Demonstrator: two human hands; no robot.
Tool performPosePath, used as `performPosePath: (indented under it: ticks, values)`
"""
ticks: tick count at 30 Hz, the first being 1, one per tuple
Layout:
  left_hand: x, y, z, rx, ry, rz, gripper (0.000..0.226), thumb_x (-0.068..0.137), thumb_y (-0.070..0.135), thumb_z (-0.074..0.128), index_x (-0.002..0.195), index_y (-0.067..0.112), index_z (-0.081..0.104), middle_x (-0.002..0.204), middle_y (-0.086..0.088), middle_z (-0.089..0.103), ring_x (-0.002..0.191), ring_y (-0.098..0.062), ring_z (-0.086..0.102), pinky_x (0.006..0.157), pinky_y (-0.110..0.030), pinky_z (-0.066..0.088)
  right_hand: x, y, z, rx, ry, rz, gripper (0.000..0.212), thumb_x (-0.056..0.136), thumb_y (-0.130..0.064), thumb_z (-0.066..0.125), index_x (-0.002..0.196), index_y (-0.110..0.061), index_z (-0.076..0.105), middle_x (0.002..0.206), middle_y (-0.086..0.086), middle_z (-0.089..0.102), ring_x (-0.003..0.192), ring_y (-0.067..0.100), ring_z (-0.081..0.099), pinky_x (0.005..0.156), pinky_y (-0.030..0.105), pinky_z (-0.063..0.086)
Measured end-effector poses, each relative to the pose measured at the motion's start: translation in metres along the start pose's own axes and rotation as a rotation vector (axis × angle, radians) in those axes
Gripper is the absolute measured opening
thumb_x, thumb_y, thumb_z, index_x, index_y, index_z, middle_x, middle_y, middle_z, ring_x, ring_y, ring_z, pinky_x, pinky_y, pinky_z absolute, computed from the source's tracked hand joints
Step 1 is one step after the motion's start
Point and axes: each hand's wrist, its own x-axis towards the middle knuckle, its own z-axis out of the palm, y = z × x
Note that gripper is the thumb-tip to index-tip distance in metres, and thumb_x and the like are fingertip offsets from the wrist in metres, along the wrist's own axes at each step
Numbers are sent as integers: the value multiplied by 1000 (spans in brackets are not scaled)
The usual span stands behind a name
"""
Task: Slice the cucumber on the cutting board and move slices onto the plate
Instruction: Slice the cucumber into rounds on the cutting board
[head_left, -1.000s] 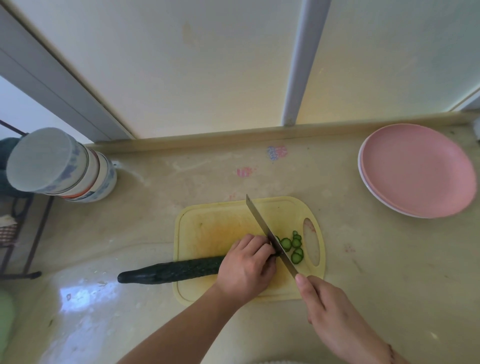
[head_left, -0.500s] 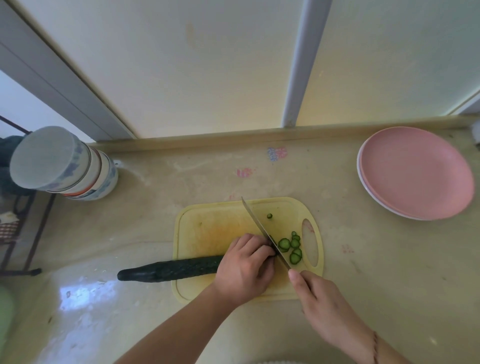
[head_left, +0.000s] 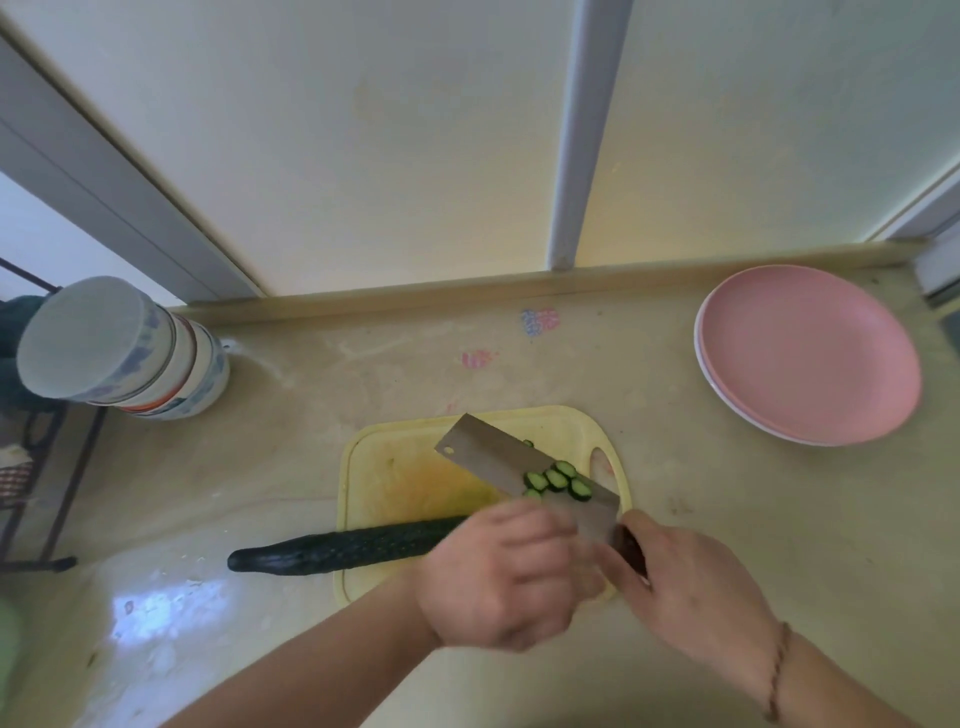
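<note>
A dark green cucumber (head_left: 353, 545) lies across the left edge of the yellow cutting board (head_left: 395, 467), its right end hidden under my left hand (head_left: 498, 577). That hand is motion-blurred and its fingers reach the near part of the cleaver blade (head_left: 488, 457). My right hand (head_left: 691, 587) grips the cleaver's dark handle. The blade is turned flat and tilted over the board, with several cucumber slices (head_left: 558, 478) lying on it. A pink plate (head_left: 805, 353) sits at the far right of the counter, apart from the board.
A stack of upturned bowls (head_left: 119, 348) stands at the back left beside a black wire rack (head_left: 31, 467). The counter's raised back edge (head_left: 467, 286) runs under the window. The pink plate rests on a second plate beneath it.
The cleaver has turned from edge-down cutting to lying flat, and the slices that lay on the board are now on its blade. My left hand has shifted right toward the blade.
</note>
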Motion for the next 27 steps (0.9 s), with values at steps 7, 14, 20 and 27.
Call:
performPosePath:
  ticks: [7, 14, 20, 27]
  values:
    - [28, -75, -6, -152, -431, -318, 31, 101, 15, 60, 130, 8, 69, 136, -11, 65, 128, -27, 58, 112, -37, 44, 29, 19, 6, -97, 24, -128, 76, 76, -79, -14, 89, -29, 42, 62, -7, 48, 53, 11, 47, 43, 22, 26]
    - [40, -92, -11, -208, -683, -407, 36, 104, 17, 57, 139, 16, 62, 151, 0, 53, 143, -17, 44, 120, -31, 32, 42, 24, 10, -144, 12, -194, 83, 88, -72, 5, 136, -18, 44, 64, -7, 52, 53, 11, 47, 45, 24, 32]
    - [34, -108, -12, -145, -682, -409, 35, 105, 22, 55, 139, 16, 62, 150, 1, 54, 138, -15, 49, 117, -34, 38, 43, 35, 15, -119, 66, -231, 89, 85, -77, -3, 127, -20, 51, 68, -5, 62, 51, 12, 50, 47, 28, 41]
    - [20, -129, -5, -23, -588, -239, 33, 103, 20, 52, 127, 6, 70, 130, -11, 69, 121, -29, 64, 105, -43, 51, 26, 47, 9, -207, 91, -231, 61, 90, -73, 6, 80, -27, 44, 60, -6, 61, 44, 17, 53, 40, 30, 29]
